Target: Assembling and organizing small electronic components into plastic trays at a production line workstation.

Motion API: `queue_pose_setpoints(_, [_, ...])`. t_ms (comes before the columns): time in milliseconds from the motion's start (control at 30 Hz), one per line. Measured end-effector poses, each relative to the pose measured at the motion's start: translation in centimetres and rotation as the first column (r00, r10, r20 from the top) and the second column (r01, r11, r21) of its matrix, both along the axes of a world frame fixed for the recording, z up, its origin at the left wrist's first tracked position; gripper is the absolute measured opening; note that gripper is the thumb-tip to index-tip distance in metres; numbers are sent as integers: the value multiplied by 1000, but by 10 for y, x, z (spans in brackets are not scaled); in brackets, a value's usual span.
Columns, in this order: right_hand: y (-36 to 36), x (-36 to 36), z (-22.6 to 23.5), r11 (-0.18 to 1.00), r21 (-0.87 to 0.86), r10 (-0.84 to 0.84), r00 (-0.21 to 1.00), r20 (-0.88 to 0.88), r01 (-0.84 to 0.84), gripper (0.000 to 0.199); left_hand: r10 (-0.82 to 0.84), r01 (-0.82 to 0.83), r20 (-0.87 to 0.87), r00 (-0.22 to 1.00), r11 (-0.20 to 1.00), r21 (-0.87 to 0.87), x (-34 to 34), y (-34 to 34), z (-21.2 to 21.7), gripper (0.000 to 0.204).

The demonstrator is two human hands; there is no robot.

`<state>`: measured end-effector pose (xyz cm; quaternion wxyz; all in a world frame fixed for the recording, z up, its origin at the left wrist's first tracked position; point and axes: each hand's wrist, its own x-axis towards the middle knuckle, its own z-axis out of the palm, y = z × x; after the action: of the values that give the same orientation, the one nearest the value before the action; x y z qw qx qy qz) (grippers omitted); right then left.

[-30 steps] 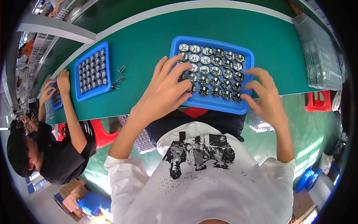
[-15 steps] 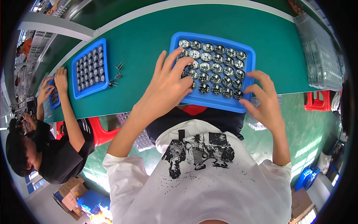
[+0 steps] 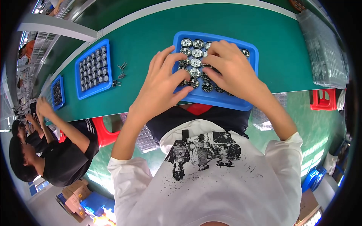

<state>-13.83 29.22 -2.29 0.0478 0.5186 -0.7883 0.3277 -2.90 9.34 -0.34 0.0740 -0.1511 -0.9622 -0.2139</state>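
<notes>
A blue tray (image 3: 217, 101) lies on the green table in front of me, holding rows of small rounded, shiny black-and-silver parts (image 3: 196, 52). My left hand (image 3: 160, 79) hangs over the tray's left side, its bent fingers apart and the tips at the leftmost column of parts. Over the middle of the tray is my right hand (image 3: 233, 69), with bent fingers and a gap between thumb and forefinger. Its fingertips are at the parts in the middle columns, and it covers much of the right half. I see no part lifted in either hand.
Left of my tray stand a second blue tray (image 3: 93, 96) of similar parts and a few small metal pieces (image 3: 121, 75). A co-worker in black (image 3: 68, 162) sits at the left by another filled tray (image 3: 57, 92). Stacked clear plastic trays (image 3: 326, 56) stand at the right.
My right hand has moved left from the tray's right edge to over its middle columns. My left hand has shifted slightly left. The co-worker's hands have drawn back from the far-left tray.
</notes>
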Motion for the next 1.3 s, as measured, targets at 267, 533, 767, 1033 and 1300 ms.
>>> queue_pose_setpoints(267, [-33,-1,-24,995,100,0,989,-147,14,13,50,-50,3,999,998,43,17,-8,-7,26])
queue_pose_setpoints(533, [-25,-2,-29,998,69,8,994,-108,-1,10,-28,91,-181,983,932,351,30,3,73,27])
queue_pose_setpoints(767, [5,8,7,999,52,12,998,-57,-9,14,29,61,-189,981,889,453,50,-8,90,26])
queue_pose_setpoints(1033, [6,41,-9,986,149,91,993,-74,-79,20,-35,125,-172,985,828,547,94,-36,93,26])
queue_pose_setpoints(1300, [5,45,-25,969,236,103,986,-129,-70,13,-7,81,-139,990,841,534,144,-67,108,25])
